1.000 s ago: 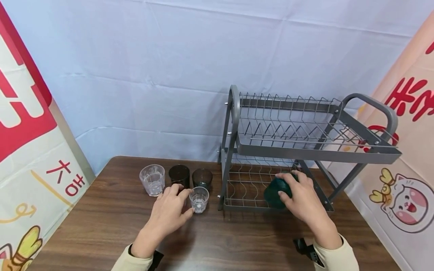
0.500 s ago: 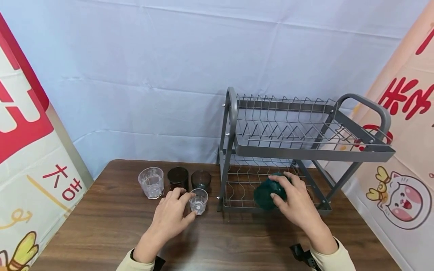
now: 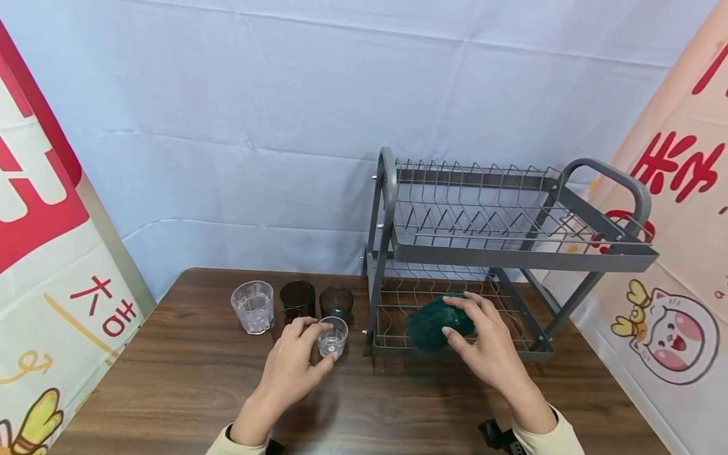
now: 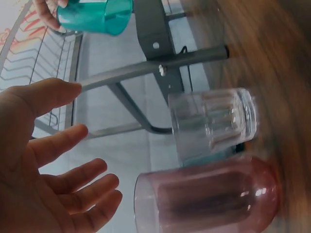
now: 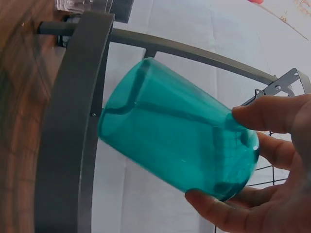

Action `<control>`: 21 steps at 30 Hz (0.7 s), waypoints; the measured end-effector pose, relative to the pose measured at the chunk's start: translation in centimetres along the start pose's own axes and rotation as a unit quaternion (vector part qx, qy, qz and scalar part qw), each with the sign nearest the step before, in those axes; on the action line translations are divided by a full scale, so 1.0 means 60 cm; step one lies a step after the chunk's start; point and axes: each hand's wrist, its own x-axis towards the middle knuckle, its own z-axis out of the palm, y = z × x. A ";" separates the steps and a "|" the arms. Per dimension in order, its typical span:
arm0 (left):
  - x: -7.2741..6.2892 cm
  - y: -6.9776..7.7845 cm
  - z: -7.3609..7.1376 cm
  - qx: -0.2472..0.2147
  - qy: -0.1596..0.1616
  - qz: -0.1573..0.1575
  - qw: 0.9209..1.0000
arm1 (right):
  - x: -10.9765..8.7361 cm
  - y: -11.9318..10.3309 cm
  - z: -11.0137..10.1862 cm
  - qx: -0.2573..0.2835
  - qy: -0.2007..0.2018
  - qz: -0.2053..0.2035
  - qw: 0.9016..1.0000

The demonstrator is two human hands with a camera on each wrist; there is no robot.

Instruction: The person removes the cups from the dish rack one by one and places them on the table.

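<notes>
My right hand [image 3: 483, 341] grips a teal see-through cup [image 3: 432, 323] at one end, thumb and fingers around it. The cup lies tilted over the front of the dish rack's lower tier, its far end pointing left; the right wrist view shows it close up [image 5: 175, 131]. My left hand [image 3: 292, 360] is spread beside a small clear glass [image 3: 332, 344], fingertips overlapping its rim in the head view. From the left wrist, a gap shows between these fingers and the glass [image 4: 214, 124]. A dark reddish cup [image 3: 297, 296] stands behind the left hand, partly hidden.
The grey two-tier dish rack [image 3: 523, 254] stands on the right of the wooden table [image 3: 170, 379]. A larger clear glass [image 3: 253, 309] and a dark smoky cup [image 3: 337, 300] stand left of it. A pale cloth [image 3: 256, 126] hangs behind.
My right hand has moved left with the teal cup, which now lies flatter along the rack's front. The left hand has shifted slightly right, beside the small clear glass.
</notes>
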 end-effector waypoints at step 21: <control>-0.005 0.007 0.038 -0.148 0.017 0.024 0.989 | -0.016 0.002 0.033 0.133 0.000 0.085 0.987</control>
